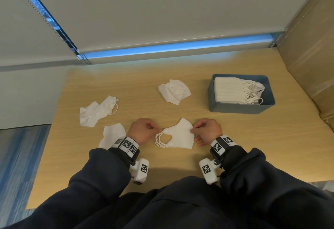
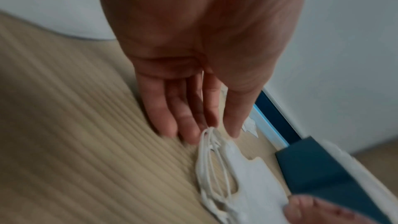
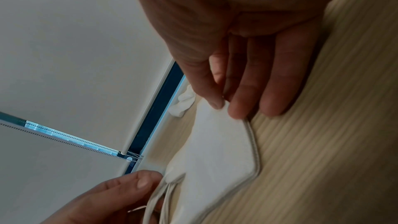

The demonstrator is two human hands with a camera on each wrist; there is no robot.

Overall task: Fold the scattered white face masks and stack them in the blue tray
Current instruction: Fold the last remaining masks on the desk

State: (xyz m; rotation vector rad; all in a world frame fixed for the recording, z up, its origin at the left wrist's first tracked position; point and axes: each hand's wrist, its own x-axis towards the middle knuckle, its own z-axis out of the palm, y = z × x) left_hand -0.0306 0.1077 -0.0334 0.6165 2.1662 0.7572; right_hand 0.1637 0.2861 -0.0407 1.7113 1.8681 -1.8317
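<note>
A folded white mask [image 1: 179, 135] [image 2: 256, 176] [image 3: 215, 151] lies on the wooden table [image 1: 235, 147] in front of me. My left hand [image 1: 144, 130] [image 2: 206, 125] pinches its bunched ear loops [image 1: 160, 140] [image 2: 211, 168] at the left end. My right hand [image 1: 206, 131] [image 3: 228, 106] pinches the mask's right edge between thumb and forefinger. The blue tray [image 1: 240, 108] [image 2: 318, 173] stands at the back right, holding a stack of folded masks [image 1: 229, 92]. Loose masks lie at the left [image 1: 97, 111], the near left [image 1: 112, 135] and the middle back [image 1: 174, 91].
A cardboard wall [image 1: 310, 48] borders the table's right side. A window blind [image 1: 162, 12] with bead chains [image 1: 54, 28] hangs behind the far edge. The table's left edge [image 1: 52, 120] runs close to the leftmost masks.
</note>
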